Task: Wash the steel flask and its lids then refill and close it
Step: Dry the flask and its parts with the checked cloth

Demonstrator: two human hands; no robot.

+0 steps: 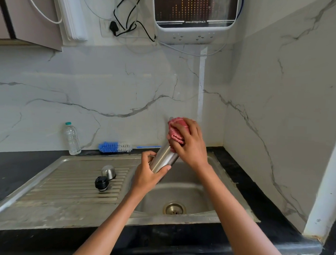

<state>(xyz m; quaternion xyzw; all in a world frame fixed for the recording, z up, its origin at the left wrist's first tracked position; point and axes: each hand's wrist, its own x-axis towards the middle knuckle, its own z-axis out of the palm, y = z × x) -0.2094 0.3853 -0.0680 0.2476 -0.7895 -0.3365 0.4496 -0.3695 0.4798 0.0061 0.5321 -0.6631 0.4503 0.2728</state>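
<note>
Over the sink (182, 187), the left hand (148, 174) grasps the bottom of a tilted steel flask (163, 158), fingers and thumb curled around it. The right hand (190, 145) clutches a red cloth (175, 129) against its upper end. Two lids (104, 177) rest on the drainboard (66, 184), left.
</note>
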